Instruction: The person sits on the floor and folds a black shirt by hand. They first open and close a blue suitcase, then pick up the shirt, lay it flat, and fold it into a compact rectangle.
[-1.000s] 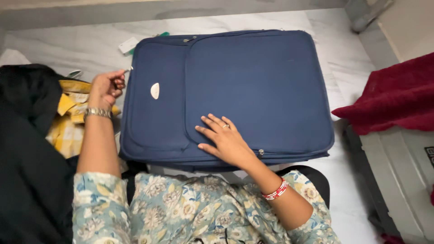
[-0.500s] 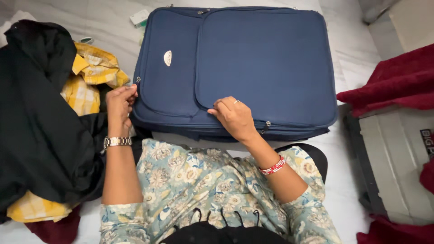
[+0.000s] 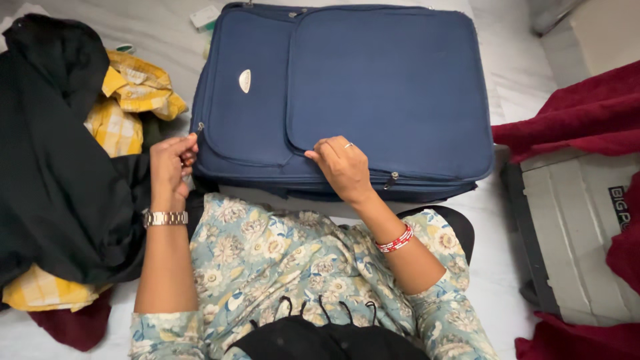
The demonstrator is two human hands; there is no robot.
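the left hand (image 3: 172, 167) pinches a small metal zipper pull (image 3: 199, 127) between fingertips at the near left corner of a closed navy-blue fabric suitcase (image 3: 373, 87). the right hand (image 3: 343, 167) lies flat, fingers together and slightly curled, on the lid by the suitcase's near edge. the suitcase lies flat on the pale marble floor (image 3: 513, 100), a black garment (image 3: 53, 167) and yellow checked cloth (image 3: 130, 100) just left of it.
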